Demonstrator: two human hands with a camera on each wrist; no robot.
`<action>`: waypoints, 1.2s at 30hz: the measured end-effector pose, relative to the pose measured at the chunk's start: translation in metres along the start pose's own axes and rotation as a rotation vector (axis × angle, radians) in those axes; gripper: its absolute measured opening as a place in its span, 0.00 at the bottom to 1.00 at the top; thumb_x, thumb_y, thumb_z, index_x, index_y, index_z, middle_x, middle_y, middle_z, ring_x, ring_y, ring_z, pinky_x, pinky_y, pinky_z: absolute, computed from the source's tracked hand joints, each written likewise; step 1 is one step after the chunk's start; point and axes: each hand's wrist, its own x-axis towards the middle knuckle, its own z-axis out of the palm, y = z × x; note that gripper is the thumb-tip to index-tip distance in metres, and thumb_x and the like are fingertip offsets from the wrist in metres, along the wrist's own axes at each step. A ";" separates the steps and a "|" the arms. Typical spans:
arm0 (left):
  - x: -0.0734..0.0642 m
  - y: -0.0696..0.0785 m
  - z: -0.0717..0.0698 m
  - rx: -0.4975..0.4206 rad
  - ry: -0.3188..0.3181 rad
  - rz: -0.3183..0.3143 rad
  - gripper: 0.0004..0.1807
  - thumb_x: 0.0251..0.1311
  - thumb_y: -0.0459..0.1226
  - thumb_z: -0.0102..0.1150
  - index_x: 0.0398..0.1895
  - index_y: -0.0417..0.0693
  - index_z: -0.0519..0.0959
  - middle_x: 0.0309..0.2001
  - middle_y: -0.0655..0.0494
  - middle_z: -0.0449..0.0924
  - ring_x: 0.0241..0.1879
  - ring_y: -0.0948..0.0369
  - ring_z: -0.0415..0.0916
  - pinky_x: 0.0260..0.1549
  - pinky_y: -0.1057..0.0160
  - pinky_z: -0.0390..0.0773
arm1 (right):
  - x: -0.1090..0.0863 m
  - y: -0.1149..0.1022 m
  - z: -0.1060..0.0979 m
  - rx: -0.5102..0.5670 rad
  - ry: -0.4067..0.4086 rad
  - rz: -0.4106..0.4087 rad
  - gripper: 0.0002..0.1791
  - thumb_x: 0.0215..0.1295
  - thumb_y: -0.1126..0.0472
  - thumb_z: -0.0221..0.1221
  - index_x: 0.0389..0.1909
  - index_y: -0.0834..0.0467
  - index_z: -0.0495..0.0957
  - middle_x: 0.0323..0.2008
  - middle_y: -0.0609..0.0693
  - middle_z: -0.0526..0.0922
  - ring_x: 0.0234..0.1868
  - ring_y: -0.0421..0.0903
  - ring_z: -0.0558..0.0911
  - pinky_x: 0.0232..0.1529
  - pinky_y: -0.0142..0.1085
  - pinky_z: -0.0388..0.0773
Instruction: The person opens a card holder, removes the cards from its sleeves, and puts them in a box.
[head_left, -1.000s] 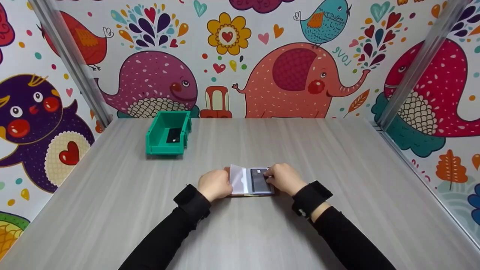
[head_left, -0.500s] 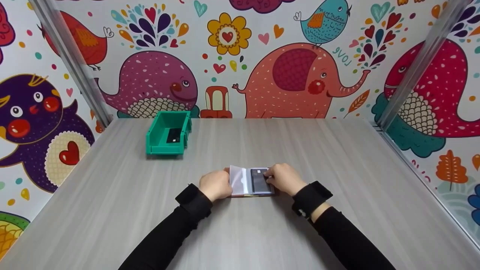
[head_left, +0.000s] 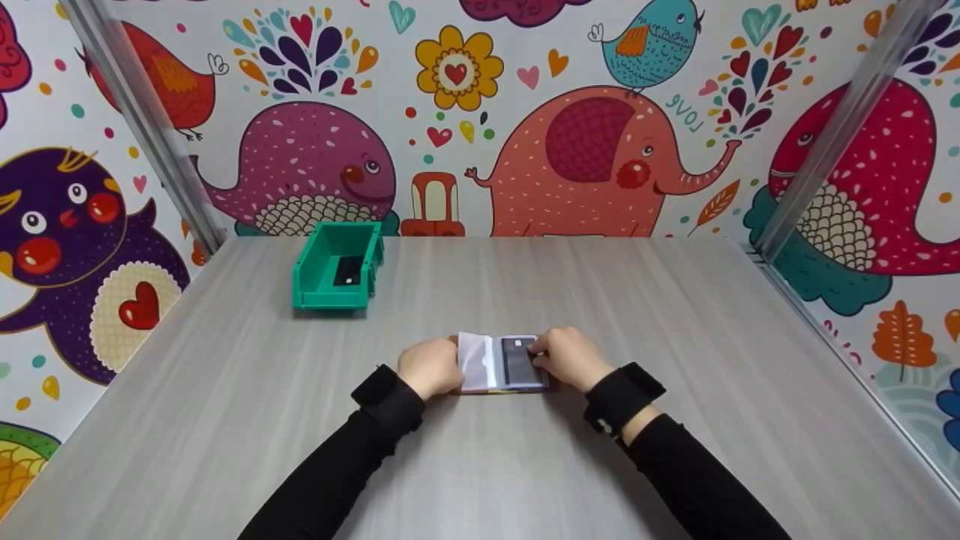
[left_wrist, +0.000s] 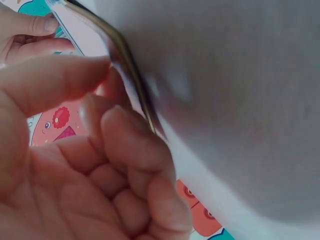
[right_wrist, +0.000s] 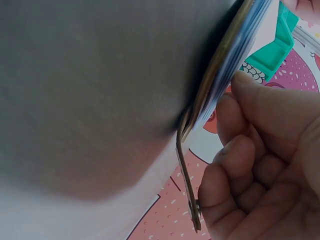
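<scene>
A small brown card holder [head_left: 480, 391] lies spread on the table, its clear sleeves showing. Thumb and forefinger of my left hand [head_left: 431, 369] pinch its left side, where a translucent sleeve [head_left: 472, 360] stands slightly raised. On the right half, a dark card [head_left: 517, 366] with a pale chip shows in a sleeve. My right hand [head_left: 571, 358] grips the right side, its thumb and forefinger at that card's right edge. In the right wrist view, a strap with a snap [right_wrist: 187, 175] sticks out beside the curled fingers. The holder's far left edge is hidden behind my left hand.
A green bin [head_left: 330, 301] stands at the back left of the table [head_left: 645, 292], with a black card [head_left: 348, 270] inside. Printed walls [head_left: 450, 150] close off the back and both sides, with metal posts [head_left: 142, 120] in the corners.
The raised translucent sleeve on the left has come down a little. My left hand has shifted very slightly to the right; my right hand has stayed in place.
</scene>
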 end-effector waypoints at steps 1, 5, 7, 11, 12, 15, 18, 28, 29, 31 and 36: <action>0.000 0.000 0.000 0.002 0.008 -0.001 0.06 0.45 0.33 0.65 0.20 0.45 0.76 0.27 0.51 0.79 0.25 0.56 0.72 0.26 0.50 0.76 | 0.000 0.000 0.000 0.001 0.000 0.002 0.11 0.54 0.70 0.69 0.40 0.62 0.88 0.37 0.57 0.87 0.40 0.55 0.85 0.43 0.48 0.80; 0.001 -0.001 0.000 0.006 0.034 0.001 0.07 0.45 0.34 0.69 0.24 0.44 0.78 0.29 0.50 0.81 0.27 0.54 0.76 0.27 0.49 0.77 | 0.000 0.000 0.000 0.002 0.002 0.002 0.11 0.54 0.71 0.70 0.40 0.62 0.88 0.37 0.57 0.87 0.40 0.55 0.85 0.43 0.48 0.80; 0.001 -0.001 0.000 0.006 0.029 0.005 0.08 0.46 0.35 0.69 0.24 0.43 0.79 0.30 0.49 0.82 0.28 0.53 0.76 0.28 0.49 0.77 | 0.000 0.000 0.000 0.004 0.000 0.001 0.11 0.54 0.70 0.70 0.40 0.62 0.88 0.37 0.57 0.87 0.40 0.55 0.85 0.43 0.48 0.79; 0.001 -0.001 0.000 0.016 0.013 0.015 0.08 0.48 0.35 0.70 0.24 0.43 0.78 0.31 0.49 0.82 0.28 0.54 0.76 0.28 0.49 0.77 | 0.000 0.000 0.000 0.004 0.004 -0.001 0.11 0.54 0.70 0.70 0.40 0.62 0.88 0.37 0.57 0.87 0.40 0.55 0.85 0.43 0.48 0.79; 0.002 -0.001 0.000 0.020 0.009 0.016 0.08 0.48 0.35 0.70 0.24 0.43 0.78 0.31 0.49 0.82 0.28 0.54 0.76 0.28 0.49 0.77 | -0.001 0.001 0.000 0.005 0.005 -0.002 0.11 0.54 0.71 0.70 0.40 0.62 0.88 0.37 0.57 0.87 0.40 0.55 0.85 0.43 0.48 0.79; 0.003 0.000 0.000 0.025 0.001 0.018 0.08 0.47 0.35 0.70 0.25 0.43 0.79 0.32 0.49 0.83 0.28 0.54 0.76 0.28 0.49 0.77 | -0.001 0.001 0.001 0.000 0.011 -0.006 0.11 0.53 0.71 0.70 0.39 0.63 0.88 0.36 0.57 0.87 0.39 0.56 0.85 0.43 0.48 0.79; 0.003 0.000 0.000 0.027 -0.005 0.015 0.08 0.48 0.35 0.70 0.26 0.42 0.79 0.32 0.49 0.83 0.28 0.54 0.76 0.28 0.49 0.77 | -0.001 0.001 0.000 0.003 0.006 -0.002 0.11 0.53 0.71 0.70 0.39 0.63 0.88 0.37 0.57 0.87 0.40 0.56 0.85 0.43 0.48 0.79; 0.004 0.002 0.001 0.044 -0.004 0.006 0.08 0.51 0.36 0.70 0.24 0.42 0.80 0.30 0.49 0.82 0.27 0.54 0.74 0.31 0.49 0.77 | 0.001 0.004 -0.001 0.032 0.030 -0.013 0.10 0.53 0.72 0.69 0.39 0.66 0.87 0.36 0.57 0.87 0.38 0.53 0.85 0.42 0.46 0.80; 0.004 0.002 0.001 0.045 -0.004 0.004 0.08 0.51 0.36 0.70 0.25 0.42 0.80 0.30 0.49 0.82 0.27 0.54 0.75 0.31 0.49 0.77 | 0.001 0.005 -0.001 0.029 0.037 -0.021 0.10 0.53 0.73 0.69 0.38 0.66 0.87 0.35 0.57 0.87 0.37 0.53 0.85 0.41 0.46 0.80; 0.004 0.002 0.001 0.049 -0.004 0.001 0.08 0.51 0.36 0.70 0.25 0.42 0.80 0.31 0.49 0.83 0.28 0.54 0.76 0.32 0.49 0.77 | 0.000 0.007 -0.002 0.028 0.049 -0.031 0.10 0.52 0.73 0.68 0.37 0.65 0.87 0.33 0.56 0.87 0.35 0.52 0.84 0.39 0.46 0.79; 0.004 0.002 0.001 0.057 -0.006 0.002 0.08 0.51 0.35 0.70 0.27 0.42 0.80 0.32 0.49 0.83 0.28 0.54 0.76 0.32 0.49 0.77 | 0.001 0.010 -0.005 0.035 0.046 -0.037 0.10 0.52 0.72 0.69 0.37 0.64 0.87 0.31 0.54 0.86 0.32 0.49 0.82 0.37 0.45 0.79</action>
